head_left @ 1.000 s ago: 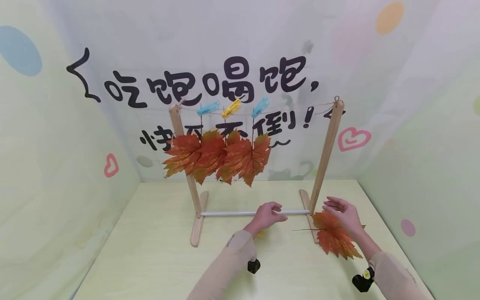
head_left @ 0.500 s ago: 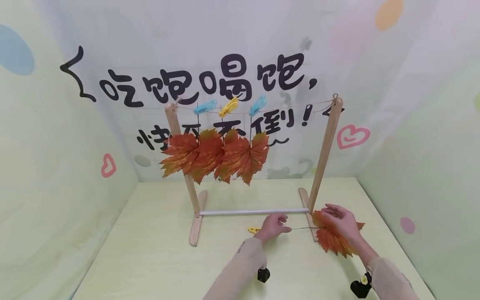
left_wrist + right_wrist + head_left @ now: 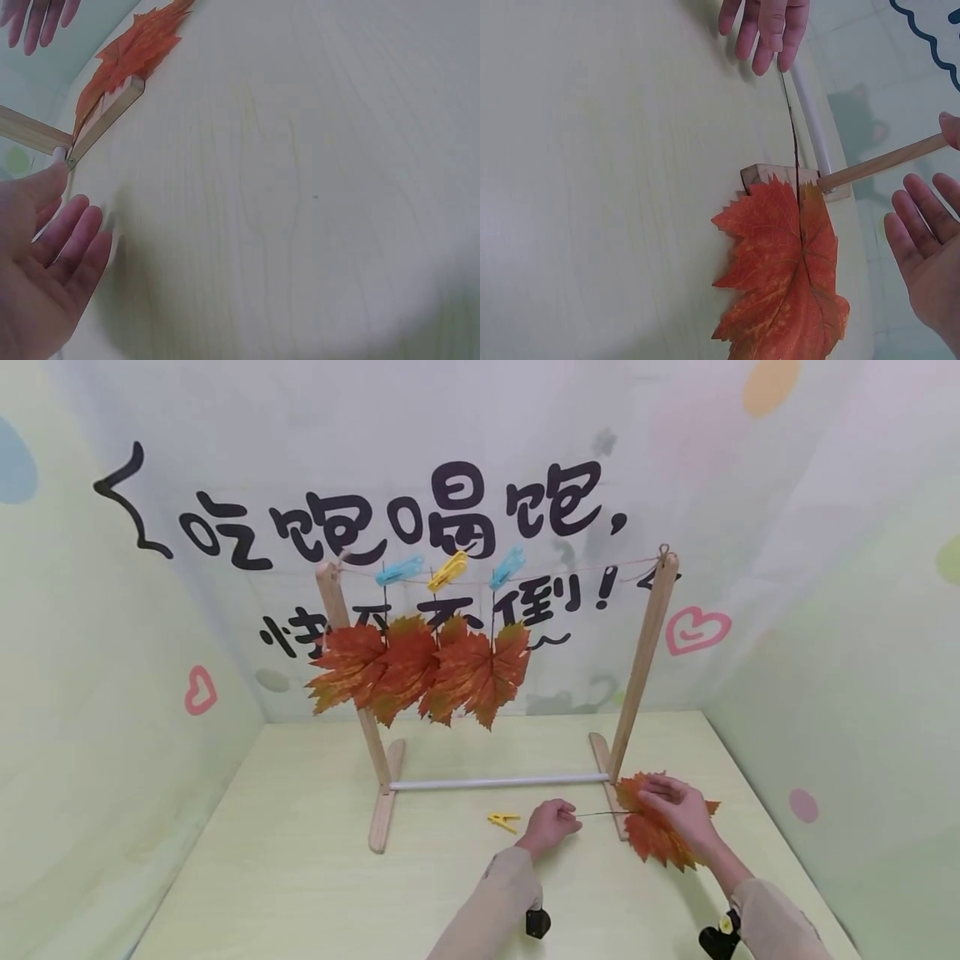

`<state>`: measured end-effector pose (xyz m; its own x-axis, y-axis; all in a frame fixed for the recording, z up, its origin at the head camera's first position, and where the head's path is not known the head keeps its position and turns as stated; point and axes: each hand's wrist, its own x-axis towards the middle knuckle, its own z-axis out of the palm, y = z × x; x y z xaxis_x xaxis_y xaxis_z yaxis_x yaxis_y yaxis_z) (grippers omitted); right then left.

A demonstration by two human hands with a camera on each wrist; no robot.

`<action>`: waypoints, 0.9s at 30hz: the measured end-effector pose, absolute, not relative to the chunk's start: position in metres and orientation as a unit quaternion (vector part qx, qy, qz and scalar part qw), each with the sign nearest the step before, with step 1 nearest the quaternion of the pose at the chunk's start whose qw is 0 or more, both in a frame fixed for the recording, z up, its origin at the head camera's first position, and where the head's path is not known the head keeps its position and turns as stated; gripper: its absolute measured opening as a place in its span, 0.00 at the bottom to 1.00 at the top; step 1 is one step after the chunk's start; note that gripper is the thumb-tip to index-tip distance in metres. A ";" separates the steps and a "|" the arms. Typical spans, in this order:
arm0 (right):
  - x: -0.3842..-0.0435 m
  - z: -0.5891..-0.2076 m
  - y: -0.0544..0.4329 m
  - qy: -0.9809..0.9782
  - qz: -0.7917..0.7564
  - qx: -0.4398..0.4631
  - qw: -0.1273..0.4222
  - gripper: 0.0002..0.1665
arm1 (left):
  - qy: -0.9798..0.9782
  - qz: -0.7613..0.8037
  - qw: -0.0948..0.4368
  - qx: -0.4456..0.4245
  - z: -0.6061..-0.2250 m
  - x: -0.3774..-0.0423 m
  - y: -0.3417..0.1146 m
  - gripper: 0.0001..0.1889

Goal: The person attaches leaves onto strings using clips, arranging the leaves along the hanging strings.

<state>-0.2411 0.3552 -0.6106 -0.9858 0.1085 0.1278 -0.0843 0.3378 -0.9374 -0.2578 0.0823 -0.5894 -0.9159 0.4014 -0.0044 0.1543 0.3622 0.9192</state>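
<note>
An orange-red maple leaf (image 3: 656, 835) with a thin dark stem lies across the right foot of a wooden rack. My left hand (image 3: 550, 827) is at the stem's free end, thumb and fingertips pinching it; the exact contact is small to see. My right hand (image 3: 684, 814) hovers over the leaf with relaxed fingers, holding nothing; in the right wrist view its fingers (image 3: 922, 217) are apart from the leaf. A yellow clothespin (image 3: 504, 821) lies on the table left of my left hand. Several similar leaves (image 3: 480, 672) hang overhead.
The rack has two wooden posts (image 3: 643, 668), a white crossbar (image 3: 498, 782) and a string between the tops. Two blue clothespins (image 3: 400, 571) and one yellow one (image 3: 448, 572) clip stems to the string. Printed cloth walls (image 3: 825, 610) surround the table (image 3: 315, 877).
My left hand has moved from the crossbar forward and down to the stem end, uncovering the yellow clothespin. My right hand has lowered slightly over the leaf. The view has shifted a little.
</note>
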 end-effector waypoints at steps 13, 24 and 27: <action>-0.234 -0.611 0.351 -0.806 0.586 -0.028 0.078 0.44 | 0.834 0.513 0.081 0.186 -0.586 -0.249 0.094 0.04; -0.231 -0.609 0.350 -0.813 0.576 -0.043 0.076 0.45 | 0.827 0.530 0.090 0.166 -0.583 -0.249 0.098 0.04; -0.230 -0.608 0.351 -0.817 0.570 -0.045 0.073 0.45 | 0.821 0.540 0.078 0.168 -0.580 -0.250 0.099 0.04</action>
<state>-0.2299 0.3513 -0.6078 -0.9854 0.1568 0.0668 -0.0087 0.3453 -0.9384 -0.2500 0.0987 -0.5795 -0.9316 0.3594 0.0533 0.1917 0.3615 0.9124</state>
